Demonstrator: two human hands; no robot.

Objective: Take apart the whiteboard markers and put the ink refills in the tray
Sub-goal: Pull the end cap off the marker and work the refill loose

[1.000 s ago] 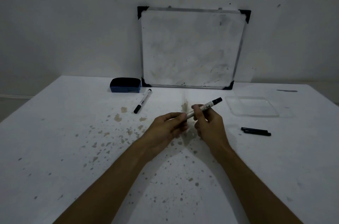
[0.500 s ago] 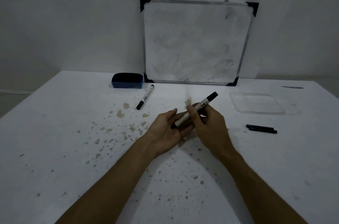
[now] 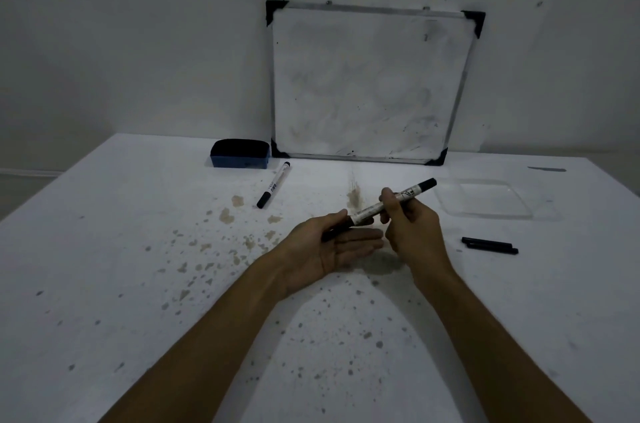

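My right hand [image 3: 412,228] grips a white whiteboard marker [image 3: 372,209] around its middle, black cap end pointing up and right. A black ink refill [image 3: 334,234] sticks out of the marker's lower end and rests on the palm of my left hand [image 3: 332,246], which lies flat with fingers spread, thumb beside the marker barrel. A clear plastic tray [image 3: 485,197] sits to the right with nothing visible in it. Two black refill sticks [image 3: 490,245] lie side by side on the table in front of the tray. A second capped marker [image 3: 274,184] lies at the back left.
A whiteboard [image 3: 370,83] leans against the wall at the table's back edge. A blue eraser [image 3: 240,154] sits left of it. The white table [image 3: 104,284] is speckled with brown stains around the hands. A dark streak [image 3: 547,169] marks the far right.
My left hand let go of the marker's end and opened flat. A black refill now slides out of the barrel onto that palm. The right hand tilted the marker steeper.
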